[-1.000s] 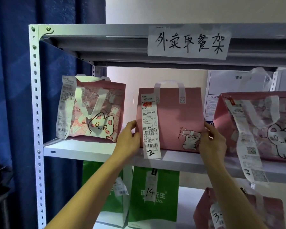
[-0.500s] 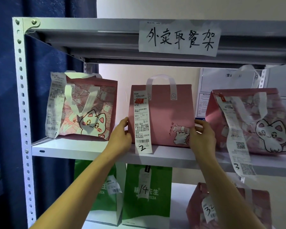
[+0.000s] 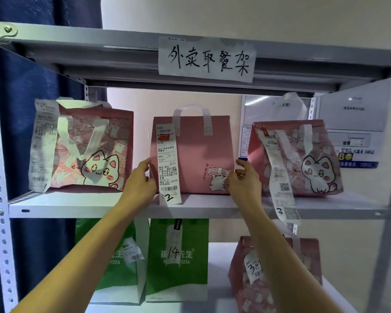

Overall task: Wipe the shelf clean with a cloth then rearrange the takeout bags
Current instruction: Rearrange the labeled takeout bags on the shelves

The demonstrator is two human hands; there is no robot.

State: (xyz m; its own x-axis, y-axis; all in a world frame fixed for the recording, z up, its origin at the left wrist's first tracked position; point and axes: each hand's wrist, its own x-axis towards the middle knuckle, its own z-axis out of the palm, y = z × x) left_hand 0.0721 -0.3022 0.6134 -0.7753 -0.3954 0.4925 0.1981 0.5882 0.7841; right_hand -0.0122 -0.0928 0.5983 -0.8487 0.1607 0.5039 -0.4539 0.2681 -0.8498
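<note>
Head view: left hand (image 3: 140,182) pressed straight fingers on left side of middle pink bag (image 3: 196,154), right hand (image 3: 245,180) curled at its right edge, grip unclear; bag stood centre of shelf (image 3: 77,205). Best squared evenly, receipt (image 3: 167,163) facing out.

Narrow gaps flank the middle pink bag (image 3: 201,154) at frame centre; left cat bag (image 3: 113,141) and right cat bag (image 3: 325,143) bound them; headroom above seems modest
</note>
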